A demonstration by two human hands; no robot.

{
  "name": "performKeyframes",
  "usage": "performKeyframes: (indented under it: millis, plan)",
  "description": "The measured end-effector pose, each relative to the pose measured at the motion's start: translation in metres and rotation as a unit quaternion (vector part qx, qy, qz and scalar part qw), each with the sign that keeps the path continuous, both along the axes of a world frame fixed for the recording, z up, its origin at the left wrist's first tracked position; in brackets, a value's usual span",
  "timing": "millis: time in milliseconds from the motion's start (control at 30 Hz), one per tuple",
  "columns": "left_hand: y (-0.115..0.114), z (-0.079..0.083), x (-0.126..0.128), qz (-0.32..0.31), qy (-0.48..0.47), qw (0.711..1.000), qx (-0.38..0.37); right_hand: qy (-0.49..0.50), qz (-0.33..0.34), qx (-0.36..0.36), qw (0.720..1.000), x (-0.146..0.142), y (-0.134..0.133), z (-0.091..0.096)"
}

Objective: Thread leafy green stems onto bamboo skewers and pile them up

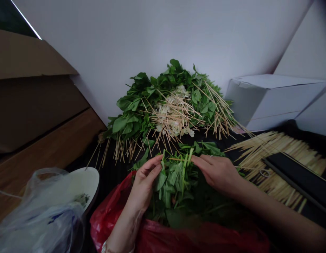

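My left hand (143,184) and my right hand (218,172) meet over a bunch of loose green leaves (176,179) lying in an opened red plastic bag (178,237). Fingers of my left hand curl round the left side of the bunch. My right hand pinches green stems at the top of the bunch, with a thin bamboo skewer (176,159) running between the two hands. Behind them a big heap of skewered greens (170,105) leans against the wall, sticks pointing toward me.
A pile of bare bamboo skewers (279,158) lies at right, partly under a black flat bar (297,175). A white box (273,100) stands at the back right. A white bowl (85,182) and a clear plastic bag (38,218) sit at left beside wooden boards (36,116).
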State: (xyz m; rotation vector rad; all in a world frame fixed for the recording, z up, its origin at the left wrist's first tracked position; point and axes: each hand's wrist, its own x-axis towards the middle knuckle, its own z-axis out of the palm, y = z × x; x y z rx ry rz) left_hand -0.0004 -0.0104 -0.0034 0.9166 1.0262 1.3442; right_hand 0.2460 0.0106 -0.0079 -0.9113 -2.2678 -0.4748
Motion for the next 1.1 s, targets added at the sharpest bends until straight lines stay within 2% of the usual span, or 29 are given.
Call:
performKeyframes:
  millis: [233, 500, 867, 1000, 1100]
  plan:
    - [-0.002, 0.001, 0.002, 0.022, 0.094, 0.995, 0.039, 0.003, 0.000, -0.013, 1.000, -0.002, -0.001, -0.002]
    - [-0.004, 0.003, 0.003, 0.017, 0.137, 0.988, 0.071, -0.006, -0.010, -0.023, 1.000, -0.002, -0.001, -0.001]
    - [-0.005, 0.009, 0.009, -0.011, 0.262, 0.945, 0.194, -0.002, -0.001, -0.029, 1.000, -0.007, -0.005, -0.003]
    - [-0.008, 0.012, 0.007, -0.015, 0.272, 0.944, 0.183, 0.024, 0.005, -0.025, 0.999, -0.006, -0.003, -0.002]
    - [-0.008, 0.014, 0.004, 0.010, 0.268, 0.952, 0.149, 0.078, 0.003, 0.012, 0.997, 0.001, 0.002, 0.004]
